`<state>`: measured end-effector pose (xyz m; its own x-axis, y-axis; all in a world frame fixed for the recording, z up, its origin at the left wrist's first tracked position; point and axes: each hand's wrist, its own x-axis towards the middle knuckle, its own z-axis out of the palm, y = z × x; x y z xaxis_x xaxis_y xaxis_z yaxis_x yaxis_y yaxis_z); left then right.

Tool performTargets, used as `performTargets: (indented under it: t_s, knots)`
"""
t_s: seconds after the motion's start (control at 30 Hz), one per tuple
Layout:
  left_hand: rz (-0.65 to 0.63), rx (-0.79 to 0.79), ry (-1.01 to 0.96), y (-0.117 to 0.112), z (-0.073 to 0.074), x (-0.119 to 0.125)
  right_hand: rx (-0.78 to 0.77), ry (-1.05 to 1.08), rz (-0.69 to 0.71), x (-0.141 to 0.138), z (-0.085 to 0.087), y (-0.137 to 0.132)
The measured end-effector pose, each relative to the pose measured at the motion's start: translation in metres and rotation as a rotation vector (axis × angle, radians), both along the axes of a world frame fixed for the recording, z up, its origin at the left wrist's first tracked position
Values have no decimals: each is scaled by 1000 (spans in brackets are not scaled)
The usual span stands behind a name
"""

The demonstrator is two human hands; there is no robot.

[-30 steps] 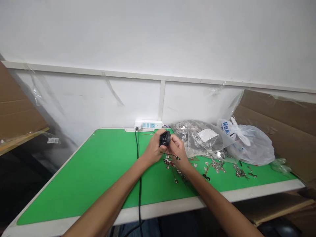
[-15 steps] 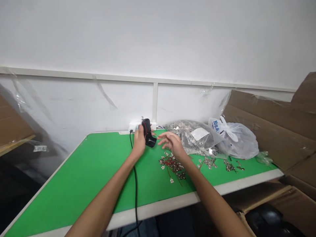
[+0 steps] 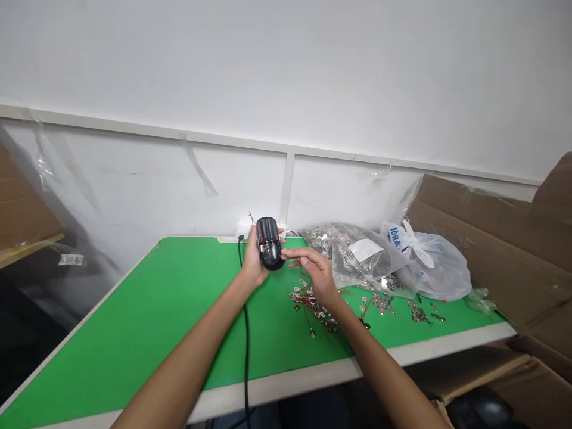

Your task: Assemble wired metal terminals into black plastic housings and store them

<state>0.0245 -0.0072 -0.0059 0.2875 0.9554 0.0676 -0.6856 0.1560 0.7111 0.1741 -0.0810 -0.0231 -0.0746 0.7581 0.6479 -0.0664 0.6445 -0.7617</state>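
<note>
L hand (image 3: pixel 252 262) holds black case (image 3: pixel 270 244); R hand (image 3: pixel 315 274) just beside

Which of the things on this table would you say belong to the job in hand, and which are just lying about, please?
In use: black plastic casing, held in the left hand; right hand, open beside it; wired metal terminals, below the right hand.

Lying about: power strip, black power cord, clear bag of metal parts, white plastic bag, cardboard sheets.

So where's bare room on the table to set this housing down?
Widest bare table is left of the black cord, below the left hand. Right of the cord it's crowded: wired metal terminals under the right hand, up to the clear bag.
</note>
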Motion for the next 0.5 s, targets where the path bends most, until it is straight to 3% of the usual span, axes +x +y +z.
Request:
performTargets:
  t_s: [0.33,0.5]
  knots:
    - [-59,-27,19,-4,2,3,114,-35,-16,-2,1,-4]
    - [-97,-16,53,-1,-3,4,78,39,-166,-4,0,1]
